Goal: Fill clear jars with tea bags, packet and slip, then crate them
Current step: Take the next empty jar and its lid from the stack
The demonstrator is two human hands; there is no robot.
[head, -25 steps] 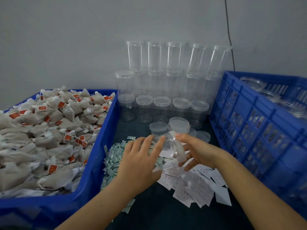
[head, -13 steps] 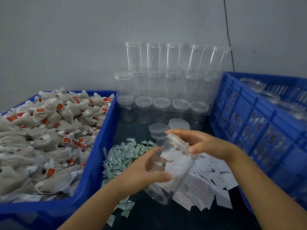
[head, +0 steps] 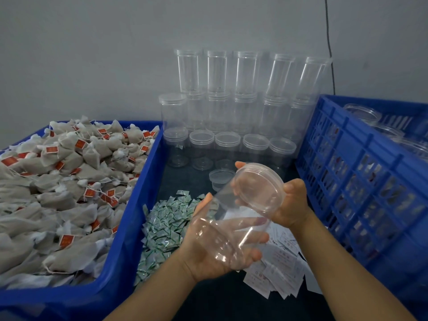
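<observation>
A clear empty jar (head: 228,230) lies tilted in the air over the table, lid end up and to the right. My left hand (head: 208,246) grips its body from below, fingers curled round it. My right hand (head: 288,205) grips the clear lid (head: 258,187) at the jar's top end. Tea bags (head: 69,181) with red tags fill the blue bin (head: 129,230) on the left. Small green-white packets (head: 162,225) are heaped between bin and hands. White paper slips (head: 280,265) lie under my right forearm.
Lidded empty jars (head: 229,112) stand stacked in rows against the wall. A loose lidded tub (head: 221,178) sits in front of them. A blue slatted crate (head: 361,181) with jars inside stands on the right.
Both hands have lifted the jar up off the table toward me. My left hand moved from beside it to under its body; my right hand stays at the lid.
</observation>
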